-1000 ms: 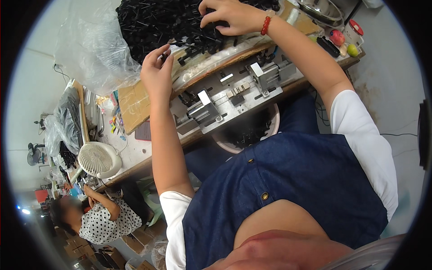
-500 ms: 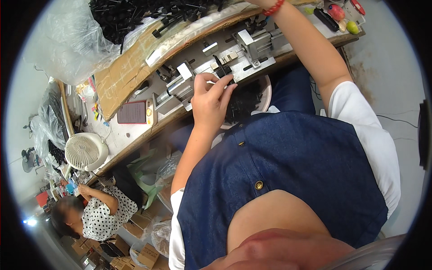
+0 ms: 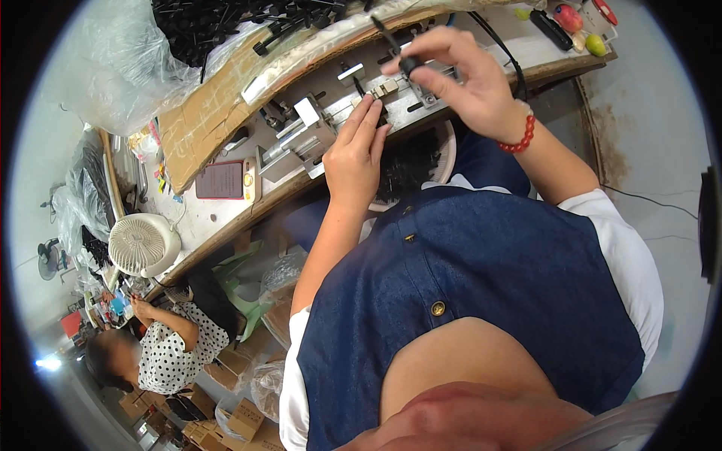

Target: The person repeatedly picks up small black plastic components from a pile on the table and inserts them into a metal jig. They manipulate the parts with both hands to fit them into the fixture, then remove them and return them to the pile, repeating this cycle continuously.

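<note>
My left hand (image 3: 352, 154) is at the metal jig, fingers stretched forward and pressed together over a thin black rod-shaped part (image 3: 359, 84). Its tip shows beyond my fingertips; the fingers cover most of it. Small pale metal blocks (image 3: 386, 88) sit beside it on the jig. Raised above the jig's right side, my right hand (image 3: 474, 86) pinches a black rod with a thick collar (image 3: 410, 65) between thumb and fingers. Its thin end points up and away to the left. A metal clamp unit (image 3: 308, 135) stands left of my left hand.
A heap of black parts (image 3: 218, 37) lies behind a cardboard strip (image 3: 203, 135). Below the bench edge is a pale basket (image 3: 449, 150) holding black pieces. A phone (image 3: 219, 180) and white fan (image 3: 143, 244) are left; a co-worker in a dotted top (image 3: 177, 353) sits beyond.
My right hand has come back from the far edge toward the jig, bringing the collared black rod. My left fingers have moved from a pinch at the part's near end to stretching forward over it.
</note>
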Motion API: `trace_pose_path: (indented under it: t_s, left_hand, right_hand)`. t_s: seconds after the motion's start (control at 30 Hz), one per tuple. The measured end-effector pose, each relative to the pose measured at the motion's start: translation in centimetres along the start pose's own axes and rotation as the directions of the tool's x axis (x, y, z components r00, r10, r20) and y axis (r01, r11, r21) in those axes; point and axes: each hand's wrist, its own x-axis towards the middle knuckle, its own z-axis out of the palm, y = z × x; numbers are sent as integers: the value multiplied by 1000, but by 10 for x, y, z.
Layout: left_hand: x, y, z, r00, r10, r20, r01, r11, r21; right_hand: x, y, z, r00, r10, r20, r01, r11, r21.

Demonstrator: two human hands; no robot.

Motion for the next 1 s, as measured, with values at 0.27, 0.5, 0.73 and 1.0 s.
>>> trace_pose_path:
  t_s: [0.27,0.5,0.73,1.0]
  left_hand:
    - [38,-15,-37,975,165,-148,-164,986,16]
    - [145,-80,-94,980,167,112,-193,938,287]
    - [155,-90,-115,984,9,177,-41,984,176]
    - [153,-114,-114,864,-489,116,422,580,-697]
  right_hand:
    - [-34,8,30,990,-86,114,124,910,-396]
    - [-42,30,58,965,-96,245,238,715,-657]
    - [-37,34,58,950,-158,268,307,625,-718]
    - [66,54,14,908,-379,177,393,631,-668]
